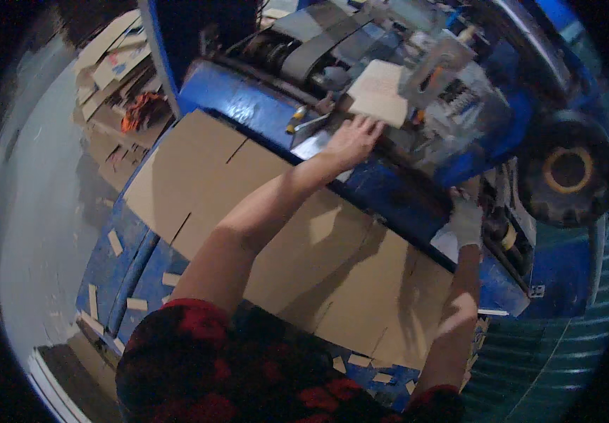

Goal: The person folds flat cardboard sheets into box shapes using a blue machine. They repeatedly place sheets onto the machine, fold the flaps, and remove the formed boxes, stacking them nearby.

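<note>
My left hand (pixel 352 143), bare, reaches over the blue edge of a machine (pixel 241 95) with its fingers stretched out. Its fingertips are at the near edge of a small pale piece of cardboard (pixel 380 92), apparently touching it. Further right, my right hand (pixel 465 218) wears a light glove and is down beside the machine's right corner. Its fingers are too blurred and partly hidden to read. Under my forearms lies a large brown cardboard sheet (pixel 297 261) with several slots, along the machine's front.
A yellow-handled tool (pixel 295 120) lies on the machine edge left of my left hand. A dark round wheel (pixel 568 169) stands at the right. Cardboard scraps (pixel 137 304) litter the blue surface. Stacked cardboard (pixel 117 70) with an orange bundle (pixel 142 111) is at far left.
</note>
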The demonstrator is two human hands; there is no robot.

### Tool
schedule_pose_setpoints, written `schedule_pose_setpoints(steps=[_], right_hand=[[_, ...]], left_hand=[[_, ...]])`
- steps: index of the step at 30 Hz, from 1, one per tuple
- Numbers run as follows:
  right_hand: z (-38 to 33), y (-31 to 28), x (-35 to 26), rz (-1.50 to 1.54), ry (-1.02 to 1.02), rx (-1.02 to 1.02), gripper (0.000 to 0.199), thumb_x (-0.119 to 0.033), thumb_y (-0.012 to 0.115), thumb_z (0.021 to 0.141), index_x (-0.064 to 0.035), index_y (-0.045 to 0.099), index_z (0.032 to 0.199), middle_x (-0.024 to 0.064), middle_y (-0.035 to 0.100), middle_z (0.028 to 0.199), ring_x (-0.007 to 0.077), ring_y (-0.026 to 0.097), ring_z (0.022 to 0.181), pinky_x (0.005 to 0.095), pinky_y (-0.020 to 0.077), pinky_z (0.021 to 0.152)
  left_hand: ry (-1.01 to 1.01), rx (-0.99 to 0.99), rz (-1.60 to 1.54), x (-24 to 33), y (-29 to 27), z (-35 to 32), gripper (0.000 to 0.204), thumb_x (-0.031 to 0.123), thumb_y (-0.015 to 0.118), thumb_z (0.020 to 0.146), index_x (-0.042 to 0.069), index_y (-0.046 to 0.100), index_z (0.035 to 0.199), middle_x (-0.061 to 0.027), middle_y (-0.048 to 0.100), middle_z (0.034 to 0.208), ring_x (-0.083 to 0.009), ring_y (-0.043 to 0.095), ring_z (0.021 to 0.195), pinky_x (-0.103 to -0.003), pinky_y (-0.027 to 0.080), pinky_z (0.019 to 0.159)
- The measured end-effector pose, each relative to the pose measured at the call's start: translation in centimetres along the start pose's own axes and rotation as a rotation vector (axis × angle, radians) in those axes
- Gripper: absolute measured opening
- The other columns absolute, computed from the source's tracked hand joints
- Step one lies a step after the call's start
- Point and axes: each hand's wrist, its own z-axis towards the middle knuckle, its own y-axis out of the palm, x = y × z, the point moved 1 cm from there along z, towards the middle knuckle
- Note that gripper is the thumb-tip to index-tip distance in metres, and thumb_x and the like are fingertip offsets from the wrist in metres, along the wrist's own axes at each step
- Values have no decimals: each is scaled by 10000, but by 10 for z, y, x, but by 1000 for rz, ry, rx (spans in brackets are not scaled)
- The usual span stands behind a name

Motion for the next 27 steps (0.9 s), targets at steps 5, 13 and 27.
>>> schedule_pose_setpoints(steps=[5, 13, 27], right_hand=[[-11, 4, 14, 320, 16, 238, 474, -77, 545, 862, -102, 498, 1333, 224, 556, 1245, 356, 564, 1108, 428, 459, 928], [-253, 65, 16, 518, 350, 396, 770, -323, 672, 825, -51, 313, 1449, 195, 331, 1474, 351, 293, 1374, 462, 288, 1079], [-523, 147, -19, 1355, 1536, 635, 718, -403, 659, 825, -68, 390, 1399, 134, 481, 1367, 298, 473, 1208, 502, 372, 1012]], left_hand=[[1, -10, -129, 3, -10, -24, 510, 133, 559, 804, 74, 473, 1303, -116, 521, 1208, -279, 502, 1135, -432, 466, 901], [-389, 167, 467, -109, -136, -269, 457, 280, 654, 840, 81, 562, 1241, -138, 559, 1257, -328, 530, 1131, -413, 456, 931], [-868, -203, 311, -234, -152, -441, 813, 606, 769, 627, -4, 575, 1128, -245, 541, 1131, -424, 489, 1109, -463, 424, 909]])
